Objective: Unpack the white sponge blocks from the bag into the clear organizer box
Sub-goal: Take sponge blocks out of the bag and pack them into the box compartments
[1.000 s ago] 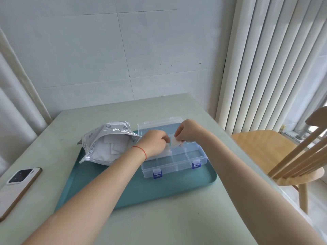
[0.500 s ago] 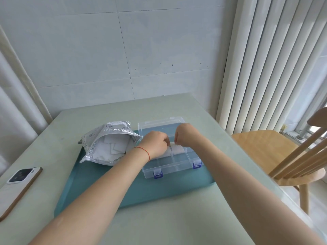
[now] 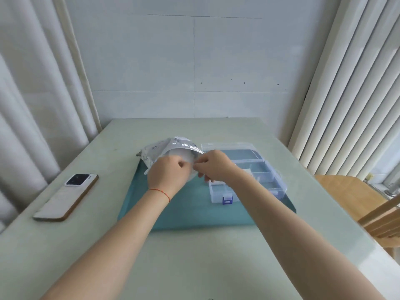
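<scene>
The crinkly silver-white bag (image 3: 164,147) lies at the back left of the teal tray (image 3: 190,215), its mouth facing me with white sponge blocks (image 3: 180,156) showing inside. My left hand (image 3: 168,175) grips the bag's near edge with curled fingers. My right hand (image 3: 216,166) pinches the edge of the bag's mouth just beside it. The clear organizer box (image 3: 270,176) stands lid-open on the tray's right half. A white sponge block (image 3: 246,171) lies in one of its middle compartments, partly hidden by my right wrist.
A phone (image 3: 67,195) lies face down on the pale green table (image 3: 194,267), left of the tray. A wooden chair (image 3: 355,195) stands off the table's right edge, with vertical blinds behind it. The wall is close behind the table.
Both hands have left the organizer box and moved left to the bag's mouth. A sponge block now lies in the box. The camera view has shifted.
</scene>
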Action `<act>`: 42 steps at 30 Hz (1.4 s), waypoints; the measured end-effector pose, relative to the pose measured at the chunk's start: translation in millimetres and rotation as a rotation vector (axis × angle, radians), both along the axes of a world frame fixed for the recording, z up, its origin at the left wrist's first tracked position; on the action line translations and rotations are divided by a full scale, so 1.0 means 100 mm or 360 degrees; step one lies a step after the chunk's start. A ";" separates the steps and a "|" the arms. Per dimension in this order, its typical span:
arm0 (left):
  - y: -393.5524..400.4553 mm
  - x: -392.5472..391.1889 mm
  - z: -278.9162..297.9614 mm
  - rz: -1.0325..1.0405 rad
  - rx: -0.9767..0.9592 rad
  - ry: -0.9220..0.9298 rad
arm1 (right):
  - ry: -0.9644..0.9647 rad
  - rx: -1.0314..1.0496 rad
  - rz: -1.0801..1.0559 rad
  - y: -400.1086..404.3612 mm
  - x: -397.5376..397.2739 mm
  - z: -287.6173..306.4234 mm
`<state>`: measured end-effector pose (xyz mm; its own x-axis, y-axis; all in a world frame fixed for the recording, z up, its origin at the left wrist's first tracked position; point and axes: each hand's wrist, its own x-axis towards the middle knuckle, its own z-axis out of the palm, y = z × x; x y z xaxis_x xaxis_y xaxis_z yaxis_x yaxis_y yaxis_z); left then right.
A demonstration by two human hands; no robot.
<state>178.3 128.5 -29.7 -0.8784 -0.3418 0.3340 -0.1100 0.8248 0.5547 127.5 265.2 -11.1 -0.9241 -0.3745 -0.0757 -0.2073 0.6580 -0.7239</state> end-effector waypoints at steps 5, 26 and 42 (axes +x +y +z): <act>-0.36 0.20 -0.15 0.0113 -0.0380 0.0470 | -0.0509 -0.0543 -0.0228 -0.47 0.12 -0.10; -0.43 0.23 -0.05 0.0058 0.0019 0.0144 | -0.0389 -0.0838 -0.0694 -0.55 0.00 -0.17; -0.17 0.28 -0.08 -0.0404 0.2045 -0.0533 | -0.0544 -0.0874 -0.0553 -0.15 0.18 -0.04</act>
<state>206.5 111.8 -37.5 -0.9391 -0.0655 -0.3374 -0.3140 -0.2354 0.9198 145.9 250.2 -15.3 -0.9548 -0.1308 -0.2670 0.2439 0.1686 -0.9550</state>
